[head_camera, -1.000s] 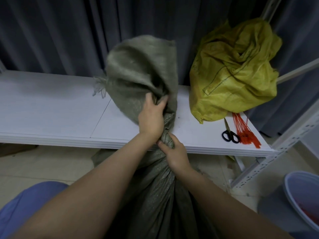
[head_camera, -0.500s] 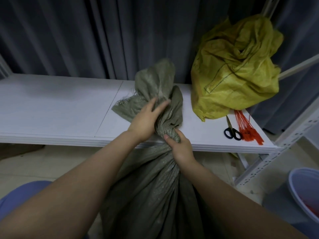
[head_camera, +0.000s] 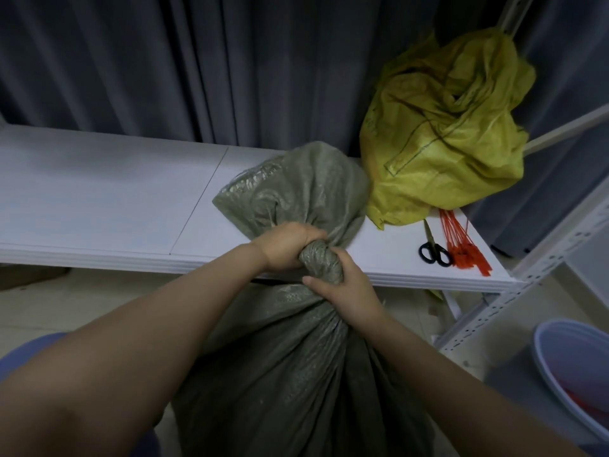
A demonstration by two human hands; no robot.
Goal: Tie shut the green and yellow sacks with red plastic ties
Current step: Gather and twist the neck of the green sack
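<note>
The green sack (head_camera: 290, 374) is standing on the floor at 6 o'clock, its top flopping onto the tabletop (head_camera: 99, 199). The left hand (head_camera: 286, 247) is clenching the twisted neck, the right hand (head_camera: 346, 291) gripping just below. The woven cloth is looking soft and slippery, likely bulky; the bunched neck is offering the surest hold. The red ties (head_camera: 463, 250) are lying at 3 o'clock.
</note>
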